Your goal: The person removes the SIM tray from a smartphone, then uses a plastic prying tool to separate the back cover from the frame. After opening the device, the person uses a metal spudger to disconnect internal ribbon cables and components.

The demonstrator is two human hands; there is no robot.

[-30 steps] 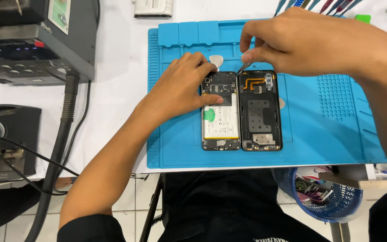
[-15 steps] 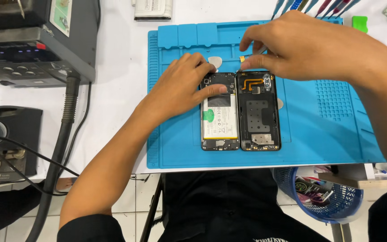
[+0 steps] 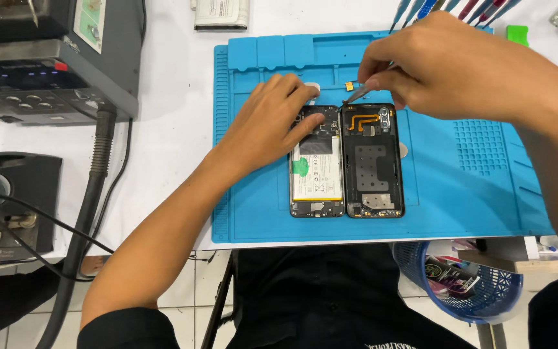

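The right hand (image 3: 460, 71) is closed in a pinch on thin tweezers (image 3: 360, 94), whose tip holds a small yellow-gold part (image 3: 350, 84) just above the top edge of the back shell (image 3: 372, 161). The left hand (image 3: 272, 126) lies flat and open, holding nothing, its fingertips pressing the top of the opened phone (image 3: 316, 165) on the blue mat (image 3: 460, 181). The part is tiny — if the pinch loosens, it may fall into the mat's grooves, or the orange ribbon (image 3: 363, 119) could tear.

Grey rework station (image 3: 53, 64), blue basket (image 3: 485, 291)
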